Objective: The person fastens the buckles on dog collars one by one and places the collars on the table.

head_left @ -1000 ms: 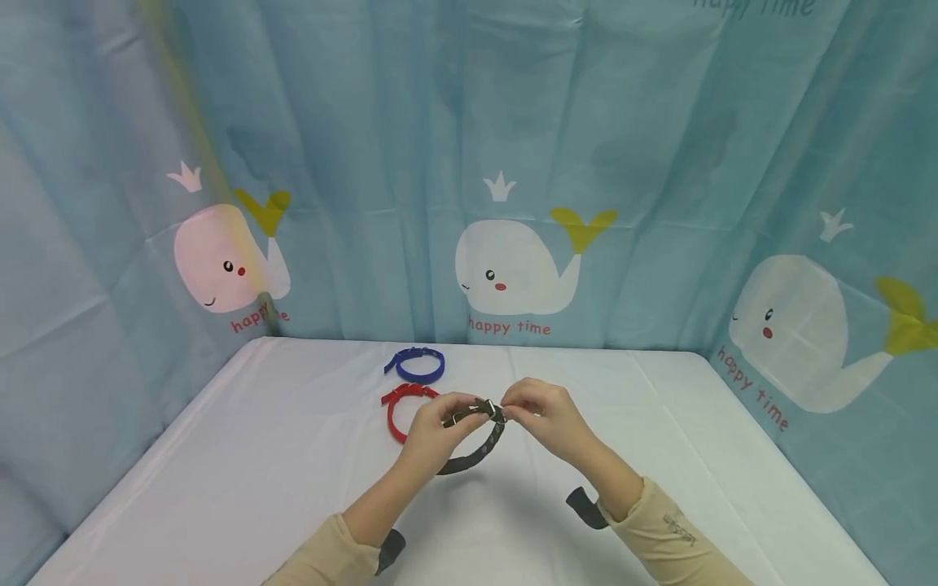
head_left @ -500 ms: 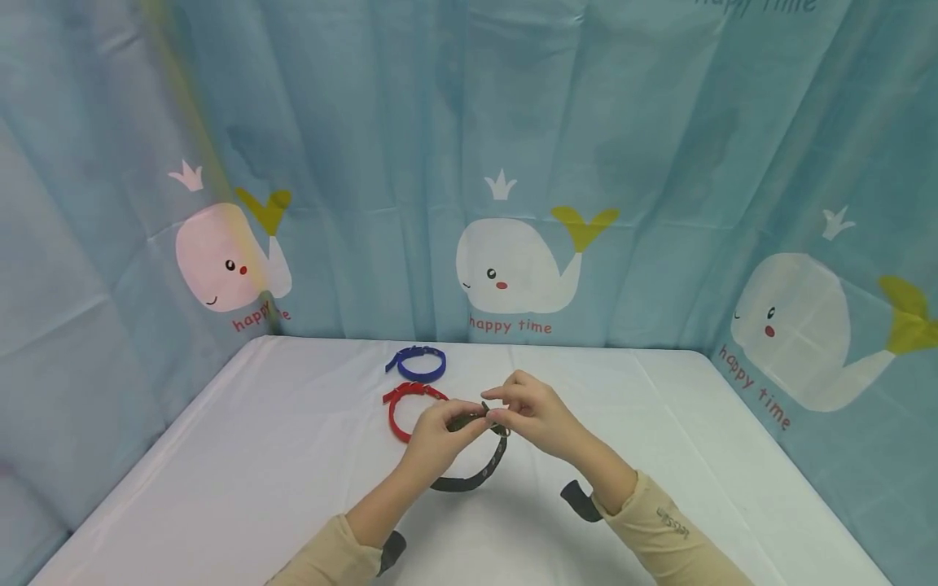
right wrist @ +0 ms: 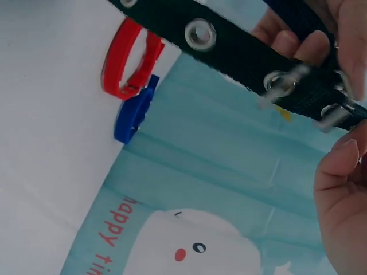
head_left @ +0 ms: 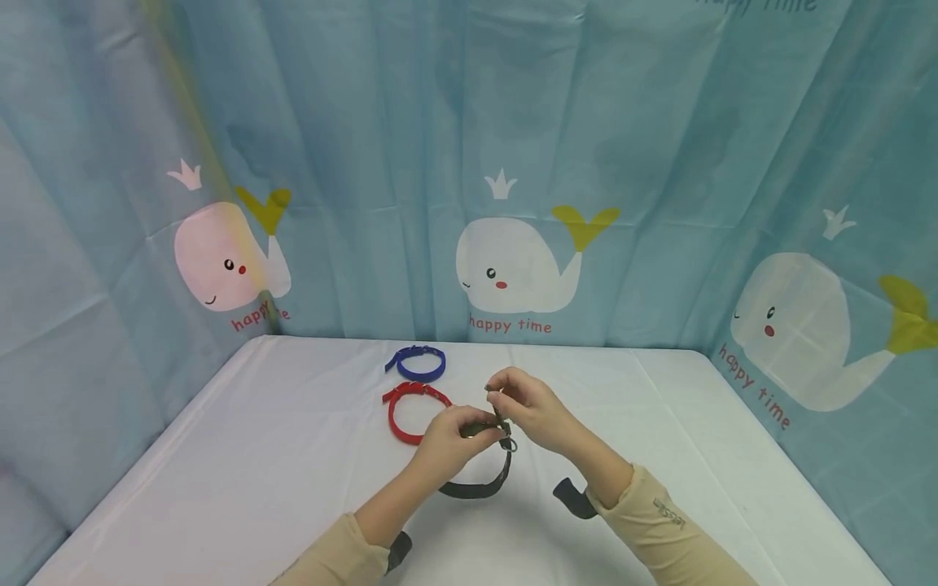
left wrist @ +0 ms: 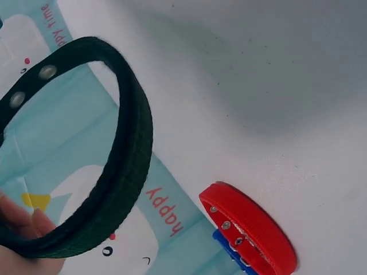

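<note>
A dark green collar (head_left: 475,491) with metal eyelets hangs in a loop above the table. My left hand (head_left: 447,443) pinches it near the buckle, thumb below and fingers on top. At the buckle's right, my right hand (head_left: 538,411) pinches the strap's end between thumb and index finger, pulled upward. In the right wrist view the collar's eyelets and blurred metal buckle (right wrist: 338,103) show between the two hands. The left wrist view shows the collar's loop (left wrist: 135,137) large, with the fingertips partly hidden behind it.
A red collar (head_left: 396,419) lies buckled in a ring on the white table (head_left: 256,456), just behind my left hand. Behind it lies a blue collar (head_left: 421,378), also ringed. A blue curtain (head_left: 410,268) with printed whales surrounds the table's back and sides.
The strap's end, earlier lying near the buckle, now stands up in my right fingers. Both hands and the collar have shifted slightly; the left hand moved a little right.
</note>
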